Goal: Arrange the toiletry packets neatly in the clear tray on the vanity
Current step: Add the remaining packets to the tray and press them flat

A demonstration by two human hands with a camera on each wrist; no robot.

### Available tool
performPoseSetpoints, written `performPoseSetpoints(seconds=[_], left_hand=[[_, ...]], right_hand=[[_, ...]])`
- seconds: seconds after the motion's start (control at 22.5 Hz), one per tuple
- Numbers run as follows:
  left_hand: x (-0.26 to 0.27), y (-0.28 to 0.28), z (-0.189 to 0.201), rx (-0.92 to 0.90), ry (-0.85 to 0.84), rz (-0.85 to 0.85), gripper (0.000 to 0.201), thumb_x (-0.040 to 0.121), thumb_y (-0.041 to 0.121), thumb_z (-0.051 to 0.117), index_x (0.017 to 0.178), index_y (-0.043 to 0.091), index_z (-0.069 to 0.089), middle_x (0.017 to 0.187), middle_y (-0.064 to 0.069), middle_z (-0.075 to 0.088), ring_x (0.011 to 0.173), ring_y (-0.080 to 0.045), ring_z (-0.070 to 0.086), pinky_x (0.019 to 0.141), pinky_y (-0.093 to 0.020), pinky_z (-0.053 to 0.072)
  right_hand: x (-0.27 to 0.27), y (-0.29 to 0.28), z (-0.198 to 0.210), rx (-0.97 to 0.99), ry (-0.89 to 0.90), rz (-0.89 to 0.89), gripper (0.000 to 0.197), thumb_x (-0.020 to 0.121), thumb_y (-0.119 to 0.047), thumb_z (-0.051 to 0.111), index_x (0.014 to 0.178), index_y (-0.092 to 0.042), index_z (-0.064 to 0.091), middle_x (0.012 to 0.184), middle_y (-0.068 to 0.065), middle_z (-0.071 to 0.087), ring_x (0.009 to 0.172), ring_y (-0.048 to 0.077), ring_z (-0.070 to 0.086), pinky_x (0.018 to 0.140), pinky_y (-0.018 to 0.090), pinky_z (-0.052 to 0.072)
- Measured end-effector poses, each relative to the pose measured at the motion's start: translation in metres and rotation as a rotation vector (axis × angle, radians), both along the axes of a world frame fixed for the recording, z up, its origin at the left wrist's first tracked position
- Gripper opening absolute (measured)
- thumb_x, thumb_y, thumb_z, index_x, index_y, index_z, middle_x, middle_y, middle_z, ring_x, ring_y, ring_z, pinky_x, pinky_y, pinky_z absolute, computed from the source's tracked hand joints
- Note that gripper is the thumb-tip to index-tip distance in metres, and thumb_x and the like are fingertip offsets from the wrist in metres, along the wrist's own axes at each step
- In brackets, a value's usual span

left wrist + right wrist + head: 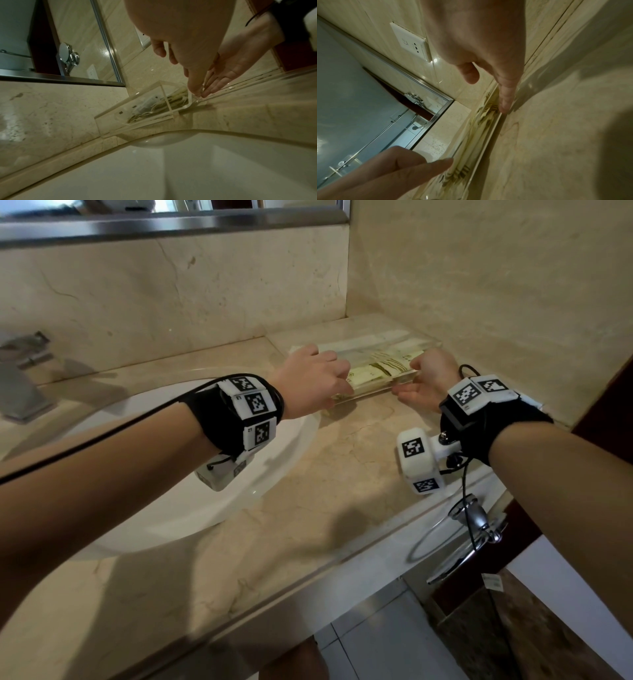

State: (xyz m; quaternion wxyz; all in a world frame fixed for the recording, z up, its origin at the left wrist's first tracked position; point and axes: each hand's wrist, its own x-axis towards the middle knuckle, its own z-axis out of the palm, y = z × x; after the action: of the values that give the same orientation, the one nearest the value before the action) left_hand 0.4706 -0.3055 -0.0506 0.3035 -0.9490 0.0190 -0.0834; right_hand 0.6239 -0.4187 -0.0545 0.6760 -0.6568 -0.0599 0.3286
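Head view shows both hands at the near wall of the tray (373, 392), which sits on the vanity (342, 474) toward 1 o'clock, close to the corner of the walls. The left hand (308, 381) reaches over the tray's left end with its fingers bent down onto the packets (376, 368); whether it pinches one I cannot tell, since the fingertips are hidden behind the knuckles. The right hand (428, 378) is at the right end, palm turned inward and fingers relaxed and nearly straight against the front wall, gripping nothing. In the right wrist view its fingers (505, 100) lie along the tray's front edge, with the striped packets just behind them at about 9 o'clock. The packets lie in overlapping rows inside the tray, between the two hands. The step looks like squaring the row: it would go best with the right hand steadying the tray so the light clear box does not slide on the smooth stone, while the left nudges the packet edges flush toward 3 o'clock with flat, gentle strokes. Pressing hard may buckle the thin sachets or ride one over another. The sink (171, 508) lies near at 8 o'clock, so a packet flicked out could drop there.
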Motion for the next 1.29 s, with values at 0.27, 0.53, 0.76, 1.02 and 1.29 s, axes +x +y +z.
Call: performPoseSetpoints(seconds=[0.27,0.53,0.76,1.02,1.29], left_hand=[[0.005,0.010,-0.003,0.101,0.053,-0.078,0.028,0.052,0.024,0.090,0.076,0.034,0.078,0.063,0.007,0.064,0.055,-0.016,0.062,0.051,-0.021,0.043],[0.008,0.018,-0.005,0.217,0.043,-0.025,0.007,0.067,0.031,0.080,0.065,0.031,0.073,0.060,0.011,0.061,0.056,-0.012,0.058,0.052,-0.019,0.040],[0.008,0.023,-0.003,-0.025,-0.040,-0.011,0.021,0.083,0.018,0.058,0.079,0.018,0.078,0.081,-0.004,0.068,0.069,-0.024,0.064,0.053,-0.026,0.040],[0.017,0.028,-0.005,-0.371,-0.115,0.271,0.032,0.091,0.006,0.051,0.119,0.019,0.058,0.129,-0.004,0.052,0.114,-0.026,0.052,0.076,-0.036,0.042],[0.019,0.029,-0.005,-0.436,-0.192,0.317,0.037,0.085,0.002,0.053,0.120,0.012,0.047,0.121,-0.004,0.058,0.105,-0.029,0.053,0.080,-0.041,0.046]], right_hand=[[0.006,0.010,0.001,-0.004,-0.001,0.009,0.042,0.098,-0.010,0.028,0.139,-0.006,0.035,0.142,0.022,0.037,0.122,0.039,0.051,0.100,0.045,0.041],[0.008,0.018,-0.002,0.029,0.012,0.018,0.046,0.097,-0.010,0.027,0.143,-0.007,0.031,0.148,0.021,0.031,0.123,0.039,0.050,0.104,0.047,0.038],[0.004,0.023,0.003,0.067,0.053,0.021,0.039,0.099,-0.010,0.030,0.136,-0.004,0.037,0.139,0.023,0.040,0.126,0.037,0.049,0.108,0.044,0.039],[0.015,0.039,0.001,0.147,0.114,0.009,0.039,0.093,-0.011,0.038,0.130,-0.006,0.047,0.129,0.020,0.052,0.114,0.038,0.056,0.103,0.047,0.044],[0.029,0.054,-0.007,0.190,0.130,-0.060,0.034,0.082,-0.011,0.046,0.116,-0.007,0.048,0.132,0.015,0.049,0.114,0.036,0.054,0.094,0.047,0.050]])
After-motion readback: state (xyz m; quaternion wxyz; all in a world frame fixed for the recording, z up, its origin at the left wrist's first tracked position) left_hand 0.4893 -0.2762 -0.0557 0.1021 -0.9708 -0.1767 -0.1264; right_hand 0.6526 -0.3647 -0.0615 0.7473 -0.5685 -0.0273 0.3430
